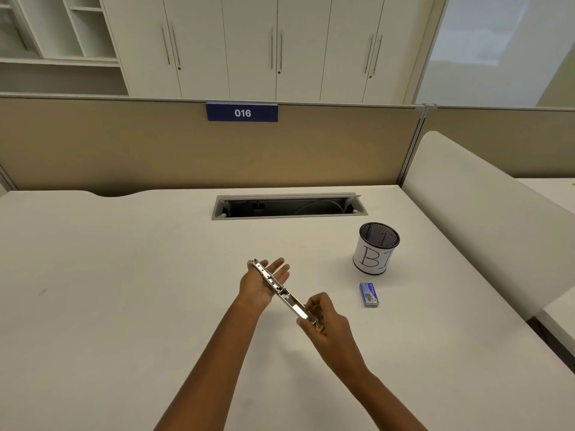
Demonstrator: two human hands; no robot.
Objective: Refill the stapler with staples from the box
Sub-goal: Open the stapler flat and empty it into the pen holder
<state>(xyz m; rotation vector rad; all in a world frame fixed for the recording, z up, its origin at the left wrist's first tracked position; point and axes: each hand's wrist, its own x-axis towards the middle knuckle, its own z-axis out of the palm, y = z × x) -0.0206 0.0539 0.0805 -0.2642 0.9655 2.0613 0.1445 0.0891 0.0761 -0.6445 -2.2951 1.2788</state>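
My right grip [320, 317] pinches the stapler [284, 293] at its yellow end, above mid-bench [124, 275]; left grip [266, 279] open-palmed beneath. Stiff, slick metal: hold rail sides. Staple box [368, 294] toward the right edge.

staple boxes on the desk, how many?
1. The blue staple box lies on the desk, just in front of the mesh pen cup and to the right of the right hand. Nothing visible inside the cup; its bottom is partly hidden.

Office: partitioned desk [124, 275], numbered sign [242, 112], cabinets [249, 42].
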